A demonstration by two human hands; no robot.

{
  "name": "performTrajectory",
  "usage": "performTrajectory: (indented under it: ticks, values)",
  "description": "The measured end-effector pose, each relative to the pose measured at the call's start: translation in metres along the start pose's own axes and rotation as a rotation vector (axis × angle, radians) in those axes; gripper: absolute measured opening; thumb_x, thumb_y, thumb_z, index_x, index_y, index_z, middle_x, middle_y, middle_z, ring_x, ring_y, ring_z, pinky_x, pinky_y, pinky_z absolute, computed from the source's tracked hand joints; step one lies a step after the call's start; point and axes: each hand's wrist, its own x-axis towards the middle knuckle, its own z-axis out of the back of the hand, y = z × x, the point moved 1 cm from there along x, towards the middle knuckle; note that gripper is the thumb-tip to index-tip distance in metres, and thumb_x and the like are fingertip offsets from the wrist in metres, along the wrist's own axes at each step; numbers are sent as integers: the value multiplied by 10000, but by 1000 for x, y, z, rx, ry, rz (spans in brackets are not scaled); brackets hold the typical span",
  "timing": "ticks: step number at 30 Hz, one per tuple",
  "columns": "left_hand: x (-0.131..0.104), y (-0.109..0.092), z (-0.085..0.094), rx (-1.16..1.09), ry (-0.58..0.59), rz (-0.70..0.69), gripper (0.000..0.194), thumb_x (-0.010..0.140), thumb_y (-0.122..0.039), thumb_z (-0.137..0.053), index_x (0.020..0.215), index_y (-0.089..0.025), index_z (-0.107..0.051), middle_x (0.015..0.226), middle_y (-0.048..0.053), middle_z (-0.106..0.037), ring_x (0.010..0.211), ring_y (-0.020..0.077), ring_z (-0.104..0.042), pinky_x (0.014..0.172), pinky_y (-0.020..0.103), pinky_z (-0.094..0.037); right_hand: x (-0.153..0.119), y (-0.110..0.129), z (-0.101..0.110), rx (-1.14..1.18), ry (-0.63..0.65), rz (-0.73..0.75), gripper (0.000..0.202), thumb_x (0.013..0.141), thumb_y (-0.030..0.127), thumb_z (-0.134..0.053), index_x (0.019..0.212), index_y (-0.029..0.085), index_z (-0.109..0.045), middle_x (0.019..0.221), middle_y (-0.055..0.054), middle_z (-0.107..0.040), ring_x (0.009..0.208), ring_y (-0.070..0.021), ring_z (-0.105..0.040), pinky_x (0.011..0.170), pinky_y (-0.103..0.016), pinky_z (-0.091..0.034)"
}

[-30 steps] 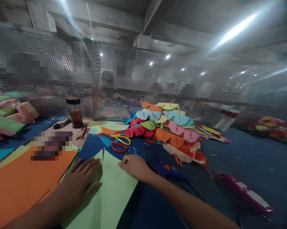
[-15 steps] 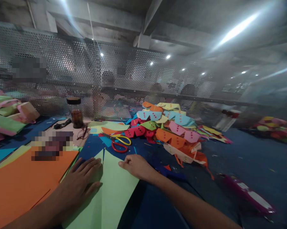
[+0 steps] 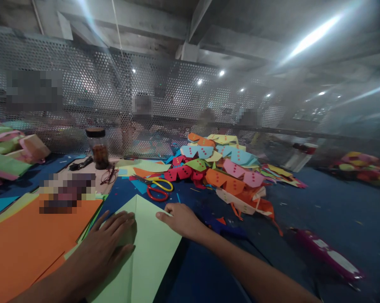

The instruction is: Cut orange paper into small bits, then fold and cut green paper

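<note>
A light green paper sheet (image 3: 152,248) with a lengthwise crease lies in front of me, its pointed end facing away. My left hand (image 3: 114,235) rests flat on its left half, fingers extended. At the right edge, my right hand (image 3: 180,219) pinches the paper between thumb and curled fingers. Just beyond the tip lie scissors (image 3: 160,189) with one yellow and one red handle. Orange paper sheets (image 3: 28,240) are stacked to the left of my left hand.
Colourful cut paper pieces (image 3: 227,168) are heaped beyond my right hand. A lidded jar (image 3: 99,151) stands at the back left. A purple case (image 3: 328,254) lies at the right. Mesh panels (image 3: 177,97) rise behind, with people beyond.
The gap at the tip between the sheet's two halves has closed, and the left half lies flatter under my left hand. Both hands have barely moved.
</note>
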Motion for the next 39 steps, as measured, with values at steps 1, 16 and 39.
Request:
performTrajectory:
  ticks: [1,16,39]
  values:
    - [0,0,0,-4,-2,2,475,936,-511,-461,1362,-302,-476,1413,11,-549,1274,261,-507,1116,477,-257,0,-1,-1,-12,-2,7,369,868,522,-531,736,192,-629,658,2,-587,624,-124,-492,535,-247,-221]
    - [1,-2,4,-8,37,11,486,939,-531,-435,1359,-291,-481,1421,10,-540,1285,264,-494,1120,476,-230,1,0,-2,-79,21,16,313,844,475,-536,710,198,-590,671,-5,-575,611,-123,-458,529,-249,-190]
    - [1,-1,1,7,42,11,500,937,-551,-426,1359,-289,-481,1420,17,-541,1282,274,-490,1102,485,-240,3,-1,-3,-119,24,41,306,842,463,-527,695,199,-575,657,3,-556,608,-122,-436,526,-256,-185]
